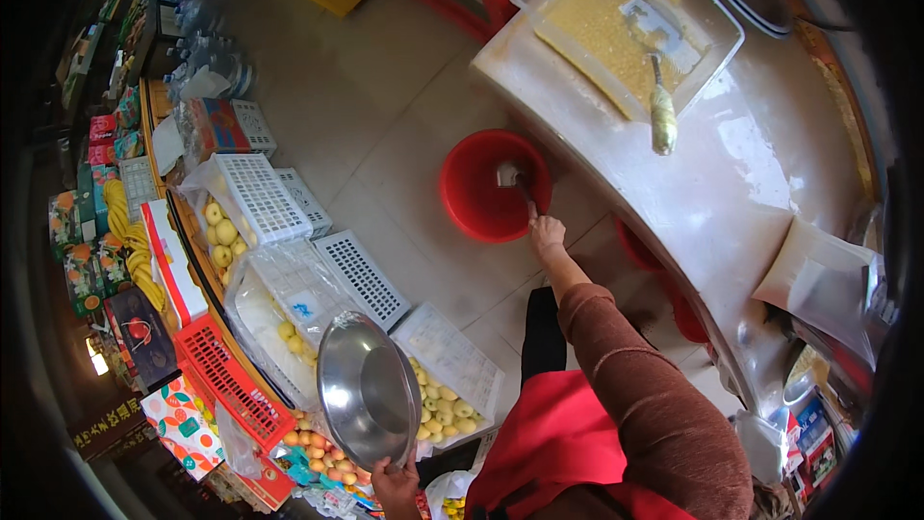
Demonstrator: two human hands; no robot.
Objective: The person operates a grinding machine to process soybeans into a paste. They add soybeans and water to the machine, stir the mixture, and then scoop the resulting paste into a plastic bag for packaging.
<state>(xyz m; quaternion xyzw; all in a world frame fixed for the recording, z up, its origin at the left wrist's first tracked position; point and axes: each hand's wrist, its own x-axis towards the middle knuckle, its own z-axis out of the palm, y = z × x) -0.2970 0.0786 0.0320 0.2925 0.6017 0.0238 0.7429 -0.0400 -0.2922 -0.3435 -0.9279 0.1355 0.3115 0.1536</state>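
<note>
R hand (547, 231) is closed around a scraper (513, 180) handle, arm stretched down w/ the blade inside the red basin (481, 202) on the floor, just beside the white counter (712, 202). L hand (397, 483) grips the rim of a steel bowl (369, 387) — held tilted, hollow side facing up, over crates of yellow fruit (443, 404). On the counter: a clear tray (717, 34) of yellow mash w/ a coated tool (662, 116) lying across its near edge — well apart from both hands. White mesh crates (260, 197) and a red crate (226, 376) sit to the left.
</note>
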